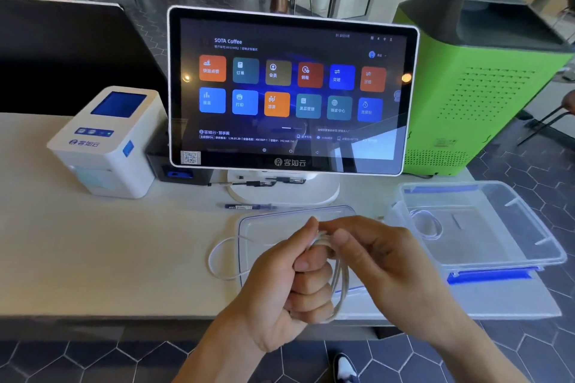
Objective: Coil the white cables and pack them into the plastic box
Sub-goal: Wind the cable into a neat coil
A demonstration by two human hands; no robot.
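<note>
My left hand [289, 283] is closed in a fist around several loops of a white cable [339, 283], held over the counter's front edge. My right hand [373, 255] pinches the same cable at the top of the loops, touching the left thumb. A loose length of the cable [217, 258] curves out to the left across the counter. The clear plastic box [529, 246] with blue clips stands open at the right, and a coiled white cable [426, 224] lies inside it. The box's clear lid [267, 227] lies flat under my hands.
A point-of-sale touchscreen [292, 93] stands just behind the lid, with two pens [249, 207] at its base. A white label printer [109, 140] sits at the left. A green machine [479, 84] stands at the back right. The counter edge [124, 317] runs below my wrists.
</note>
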